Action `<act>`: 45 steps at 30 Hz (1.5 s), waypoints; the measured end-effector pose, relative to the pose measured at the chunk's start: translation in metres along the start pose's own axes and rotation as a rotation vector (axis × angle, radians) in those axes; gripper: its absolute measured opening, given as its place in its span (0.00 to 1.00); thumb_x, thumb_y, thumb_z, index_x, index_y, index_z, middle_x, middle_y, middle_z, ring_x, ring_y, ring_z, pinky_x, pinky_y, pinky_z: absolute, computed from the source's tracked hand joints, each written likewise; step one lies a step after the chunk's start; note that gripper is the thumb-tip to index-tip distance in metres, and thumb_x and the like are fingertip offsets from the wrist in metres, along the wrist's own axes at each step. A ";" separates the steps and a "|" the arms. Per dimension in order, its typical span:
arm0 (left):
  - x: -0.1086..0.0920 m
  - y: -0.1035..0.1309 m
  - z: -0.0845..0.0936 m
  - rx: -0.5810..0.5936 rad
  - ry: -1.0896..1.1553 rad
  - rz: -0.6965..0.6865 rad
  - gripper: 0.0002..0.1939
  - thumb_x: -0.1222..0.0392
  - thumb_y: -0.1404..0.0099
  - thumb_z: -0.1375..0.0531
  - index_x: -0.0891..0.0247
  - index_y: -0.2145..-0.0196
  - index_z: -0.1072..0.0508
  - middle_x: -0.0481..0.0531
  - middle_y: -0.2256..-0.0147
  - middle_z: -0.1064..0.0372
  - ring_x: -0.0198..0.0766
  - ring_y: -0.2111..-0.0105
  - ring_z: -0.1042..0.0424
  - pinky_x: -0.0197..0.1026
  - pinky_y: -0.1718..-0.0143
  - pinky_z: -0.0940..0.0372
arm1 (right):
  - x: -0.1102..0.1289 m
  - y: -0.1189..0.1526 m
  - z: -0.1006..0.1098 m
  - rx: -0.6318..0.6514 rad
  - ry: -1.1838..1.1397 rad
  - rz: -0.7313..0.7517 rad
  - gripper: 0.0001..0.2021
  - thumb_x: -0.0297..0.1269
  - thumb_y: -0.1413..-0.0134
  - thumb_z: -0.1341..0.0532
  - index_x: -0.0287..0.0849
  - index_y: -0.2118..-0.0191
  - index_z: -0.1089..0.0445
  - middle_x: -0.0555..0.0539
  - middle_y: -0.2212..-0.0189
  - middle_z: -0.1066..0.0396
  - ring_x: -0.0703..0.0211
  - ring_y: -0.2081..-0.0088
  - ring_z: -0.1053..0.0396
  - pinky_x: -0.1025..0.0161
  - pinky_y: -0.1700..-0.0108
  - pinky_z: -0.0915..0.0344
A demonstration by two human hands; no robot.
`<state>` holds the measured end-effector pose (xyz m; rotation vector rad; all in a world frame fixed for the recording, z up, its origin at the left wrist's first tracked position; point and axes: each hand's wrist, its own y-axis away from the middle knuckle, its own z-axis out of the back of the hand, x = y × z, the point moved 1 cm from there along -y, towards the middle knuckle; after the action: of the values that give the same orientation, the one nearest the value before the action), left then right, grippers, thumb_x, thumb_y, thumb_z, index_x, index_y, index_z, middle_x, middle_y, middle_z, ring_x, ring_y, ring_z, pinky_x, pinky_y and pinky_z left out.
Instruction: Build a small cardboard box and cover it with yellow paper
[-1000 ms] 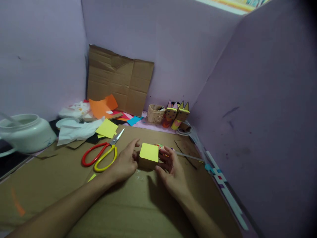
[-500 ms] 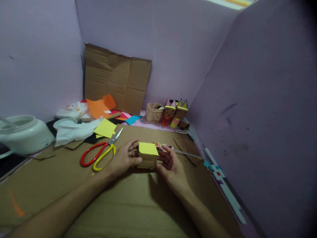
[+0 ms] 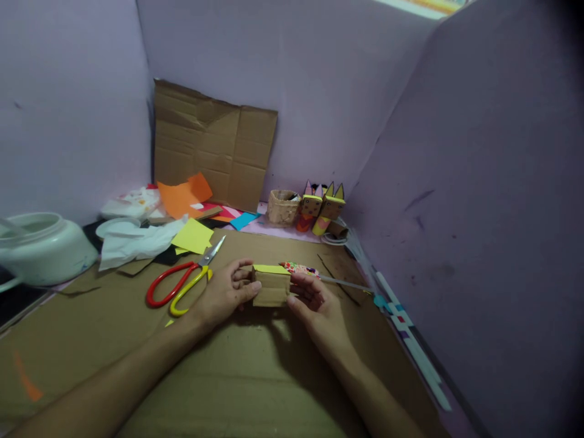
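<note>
A small cardboard box (image 3: 271, 291) with yellow paper on its top is held between both hands above the cardboard sheet (image 3: 219, 377). My left hand (image 3: 228, 287) grips its left end, thumb on the front face and the other fingers behind. At the right end, my right hand (image 3: 319, 304) has its thumb near the lower corner and curled fingers against the side. Behind the box and right fingers, a patterned piece (image 3: 298, 268) is partly hidden. Scissors (image 3: 197, 271) with one red and one yellow handle lie left of my left hand, blades apart.
Yellow paper (image 3: 193, 236), orange paper (image 3: 185, 193) and white tissue (image 3: 141, 243) lie at the back left, near a white pot (image 3: 45, 249). A woven basket (image 3: 283, 208) and two eared cardboard figures (image 3: 322, 208) stand at the back. Paper strips (image 3: 415, 340) line the right edge.
The box has tilted so that its front cardboard face shows more and its yellow top less. Both hands have stayed around it with small finger shifts.
</note>
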<state>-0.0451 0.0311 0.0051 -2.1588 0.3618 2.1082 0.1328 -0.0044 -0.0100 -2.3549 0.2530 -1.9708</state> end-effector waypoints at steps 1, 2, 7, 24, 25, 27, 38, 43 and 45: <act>0.001 0.000 0.000 0.002 0.000 -0.002 0.36 0.52 0.55 0.33 0.67 0.51 0.41 0.61 0.58 0.30 0.44 0.65 0.28 0.34 0.79 0.37 | 0.000 0.000 0.000 -0.010 0.006 0.012 0.15 0.31 0.64 0.33 0.44 0.64 0.29 0.48 0.68 0.25 0.57 0.66 0.27 0.62 0.65 0.30; 0.001 0.001 0.000 0.005 0.000 -0.005 0.36 0.52 0.55 0.33 0.67 0.51 0.41 0.61 0.57 0.30 0.44 0.63 0.28 0.34 0.79 0.37 | 0.000 0.000 0.000 -0.020 0.012 0.022 0.15 0.31 0.64 0.33 0.44 0.64 0.29 0.49 0.69 0.25 0.58 0.67 0.28 0.62 0.66 0.30; -0.002 0.003 0.000 0.019 -0.003 -0.030 0.32 0.53 0.54 0.34 0.67 0.54 0.39 0.63 0.54 0.32 0.48 0.57 0.29 0.36 0.74 0.34 | 0.001 0.001 -0.001 -0.043 0.024 0.008 0.14 0.29 0.65 0.34 0.44 0.66 0.30 0.51 0.70 0.26 0.60 0.68 0.28 0.63 0.66 0.31; 0.005 0.014 0.004 0.000 -0.614 -0.869 0.35 0.79 0.48 0.48 0.58 0.44 0.47 0.61 0.42 0.45 0.48 0.43 0.42 0.47 0.49 0.37 | 0.005 0.006 -0.002 0.123 -0.078 0.192 0.18 0.31 0.57 0.33 0.47 0.57 0.34 0.45 0.54 0.33 0.54 0.51 0.34 0.55 0.48 0.37; 0.006 0.015 0.006 -0.008 -0.657 -0.949 0.35 0.80 0.48 0.49 0.58 0.45 0.47 0.61 0.41 0.48 0.47 0.42 0.44 0.48 0.49 0.38 | 0.005 0.007 -0.002 0.138 -0.097 0.202 0.17 0.32 0.57 0.33 0.47 0.58 0.33 0.46 0.54 0.34 0.54 0.51 0.34 0.55 0.48 0.38; 0.006 0.015 0.008 -0.036 -0.714 -1.066 0.33 0.81 0.47 0.49 0.57 0.47 0.46 0.62 0.41 0.51 0.46 0.44 0.42 0.48 0.49 0.38 | 0.005 0.007 -0.002 0.133 -0.103 0.205 0.11 0.32 0.57 0.33 0.46 0.64 0.32 0.47 0.57 0.35 0.55 0.53 0.34 0.56 0.51 0.37; 0.003 0.014 0.016 0.035 -0.738 -1.163 0.33 0.83 0.45 0.49 0.54 0.47 0.47 0.62 0.40 0.56 0.45 0.44 0.44 0.49 0.50 0.37 | 0.013 0.007 0.005 0.030 0.057 0.352 0.07 0.33 0.59 0.36 0.45 0.78 0.36 0.48 0.69 0.36 0.54 0.62 0.36 0.57 0.57 0.39; 0.002 0.016 0.017 0.267 -0.712 -1.106 0.38 0.84 0.47 0.53 0.48 0.45 0.47 0.58 0.37 0.56 0.40 0.48 0.36 0.44 0.53 0.34 | 0.021 0.003 0.018 0.168 -0.158 0.170 0.19 0.43 0.62 0.33 0.49 0.59 0.31 0.44 0.54 0.32 0.45 0.50 0.36 0.49 0.50 0.41; 0.002 0.019 0.017 0.314 -0.793 -1.144 0.40 0.84 0.48 0.53 0.47 0.45 0.44 0.55 0.36 0.56 0.42 0.44 0.39 0.46 0.51 0.35 | 0.025 0.004 0.022 0.360 -0.112 0.084 0.31 0.45 0.65 0.31 0.50 0.50 0.35 0.43 0.48 0.34 0.43 0.44 0.40 0.47 0.46 0.44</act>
<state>-0.0661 0.0161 0.0042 -0.8046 -0.4766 1.7484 0.1580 -0.0134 0.0094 -2.1728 -0.0100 -1.6749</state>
